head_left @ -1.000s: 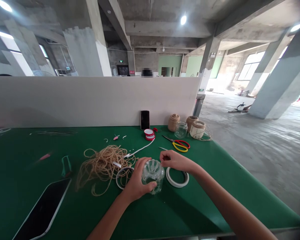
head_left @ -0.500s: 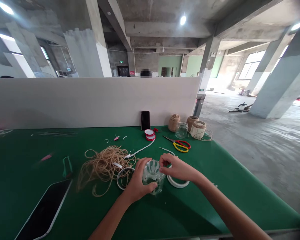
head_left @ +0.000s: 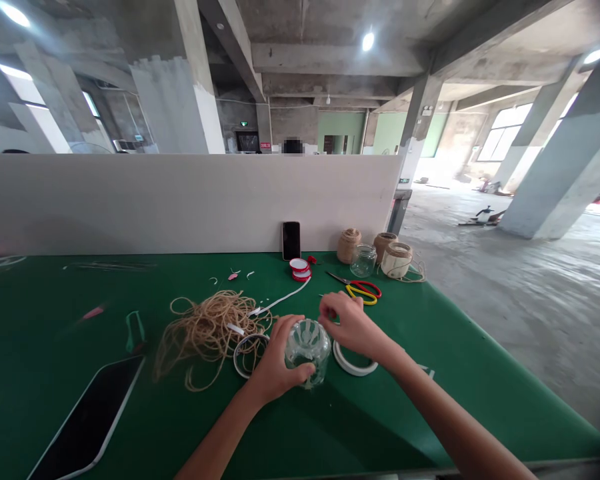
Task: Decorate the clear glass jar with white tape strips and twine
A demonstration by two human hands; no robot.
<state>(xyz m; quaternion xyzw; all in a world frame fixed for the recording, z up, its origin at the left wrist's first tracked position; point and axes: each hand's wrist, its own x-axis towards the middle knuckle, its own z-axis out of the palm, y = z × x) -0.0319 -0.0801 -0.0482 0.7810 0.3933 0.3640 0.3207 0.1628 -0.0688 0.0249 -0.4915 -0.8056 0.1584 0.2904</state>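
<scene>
My left hand (head_left: 275, 363) is wrapped round a small clear glass jar (head_left: 307, 345) with white strips on its side, held just above the green table (head_left: 430, 373). My right hand (head_left: 347, 325) is at the jar's right rim, its fingers pinched together on something thin that I cannot make out. A white tape roll (head_left: 354, 363) lies on the table partly under my right hand. A second ring of tape (head_left: 247, 352) lies left of the jar, beside a loose tangle of tan twine (head_left: 207, 328).
Yellow-and-red scissors (head_left: 361, 290), a red-and-white tape roll (head_left: 299, 268), an upright phone (head_left: 291, 240), an empty jar (head_left: 363, 260) and twine-wrapped jars (head_left: 395, 259) stand at the back by the white partition (head_left: 180, 200). A dark tablet (head_left: 87, 420) lies near left. The table's right edge drops to concrete floor.
My right hand has moved down to the jar's rim and now partly covers the white tape roll. My left hand and the jar have stayed in place.
</scene>
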